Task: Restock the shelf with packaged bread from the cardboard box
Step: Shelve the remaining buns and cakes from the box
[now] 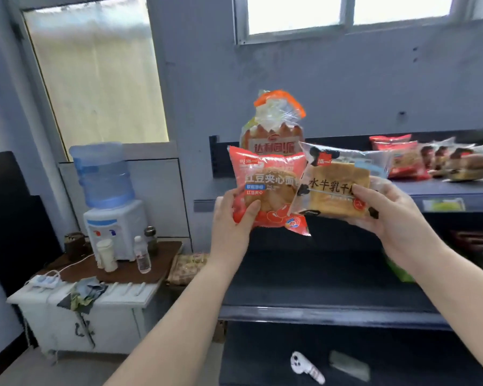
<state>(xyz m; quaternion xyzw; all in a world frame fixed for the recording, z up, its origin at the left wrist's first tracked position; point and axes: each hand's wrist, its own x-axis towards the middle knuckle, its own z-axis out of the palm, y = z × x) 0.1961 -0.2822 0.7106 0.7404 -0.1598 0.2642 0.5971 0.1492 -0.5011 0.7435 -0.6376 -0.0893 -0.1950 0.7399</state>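
My left hand grips a red bread packet by its lower left corner. My right hand holds a clear packet with a square toast loaf by its right side. Both packets are raised in front of the dark shelf, overlapping slightly. Behind them stands a tall bagged loaf with an orange top; I cannot tell what holds it. Several bread packets lie on the shelf's top board at the right. The cardboard box is out of view.
A water dispenser stands on a low white cabinet at the left, with bottles, a power strip and a cloth. Lower shelf boards run below my arms. A white object lies on the bottom board.
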